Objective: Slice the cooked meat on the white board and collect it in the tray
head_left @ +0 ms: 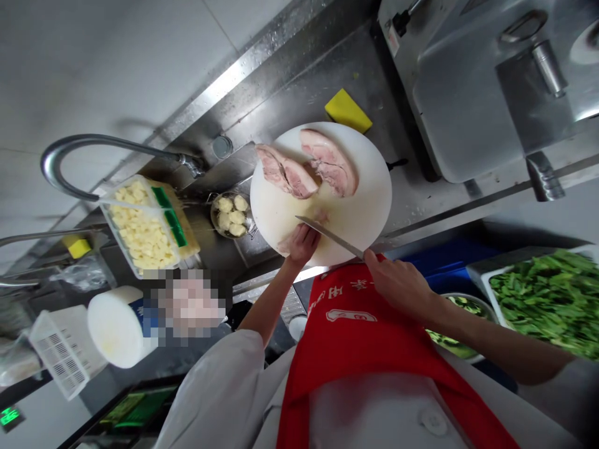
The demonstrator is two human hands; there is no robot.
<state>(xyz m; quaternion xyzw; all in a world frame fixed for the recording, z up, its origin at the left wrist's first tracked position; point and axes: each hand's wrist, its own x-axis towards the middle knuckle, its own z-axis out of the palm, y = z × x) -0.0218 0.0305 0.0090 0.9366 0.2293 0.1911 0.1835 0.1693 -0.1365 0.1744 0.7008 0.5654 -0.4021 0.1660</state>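
A round white cutting board [369, 206] carries two pale pink pieces of meat, one on the left [286, 171] and one on the right [331, 163]. My left hand [304, 243] is at the board's near edge, its fingers bent down on a piece of meat [286, 242] that it partly hides. My right hand [397, 284] is wrapped round the handle of a knife [334, 237]. The blade points up and left across the board, over the fingertips of my left hand, with a small bit of meat [322, 216] just beyond it.
Left of the board are a bowl of pale round pieces [232, 215], a tub of pale cubes [140, 231] and a curved faucet [93, 140]. A yellow sponge [349, 111] lies behind the board. Leafy greens [552, 299] and a steel machine [468, 93] stand right.
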